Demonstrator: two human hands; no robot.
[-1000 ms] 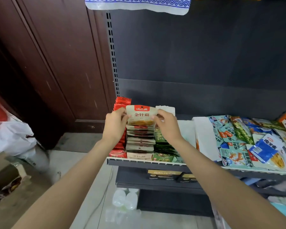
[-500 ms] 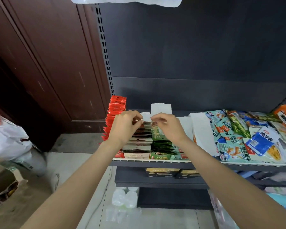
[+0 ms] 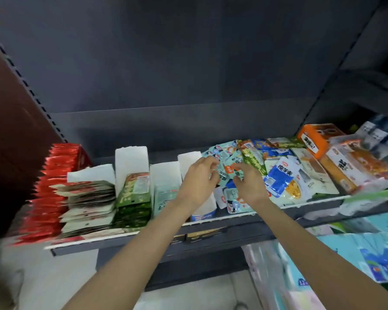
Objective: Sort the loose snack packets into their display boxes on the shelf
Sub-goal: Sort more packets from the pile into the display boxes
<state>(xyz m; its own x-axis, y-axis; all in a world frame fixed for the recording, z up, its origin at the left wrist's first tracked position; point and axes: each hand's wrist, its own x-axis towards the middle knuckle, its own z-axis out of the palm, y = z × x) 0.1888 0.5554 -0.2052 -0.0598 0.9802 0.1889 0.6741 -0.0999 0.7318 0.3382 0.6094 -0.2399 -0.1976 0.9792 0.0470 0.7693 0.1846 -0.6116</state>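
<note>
A: Both hands are over the loose heap of snack packets (image 3: 276, 173) on the shelf (image 3: 211, 233). Left hand (image 3: 199, 182) sits at the heap's left edge, fingers curled, tips at a pale teal packet (image 3: 224, 175). Motion blur, so I cannot tell whether it truly pinches the packet or only touches it.

B: And the right hand (image 3: 249, 184)?

A: Fingers bent down into the same teal cluster, just beside the left hand. Whether it grips anything is also unclear.

B: Where do the sorted ones stand?

A: To the left, well apart from the heap. Red packets (image 3: 52, 189) in a long row at the far end, then the beige packets (image 3: 90, 198), the green packets (image 3: 134, 198), and a box with teal packets (image 3: 165, 198). Each sits in a white display box (image 3: 131, 162) with a tall back flap; upright filing keeps the faces readable, I judge.

B: Why two hands on one spot?

A: Likely to pull matching teal packets out from under the blue-and-white packet (image 3: 280, 177) and its neighbours; the heap overlaps heavily. The teal box stands just to the left of the heap, so the carry would be short.

B: Progress?

A: Partial, by my judgement. A large heap is unsorted. An orange box (image 3: 314, 139) and further cartons lie to the right.
</note>
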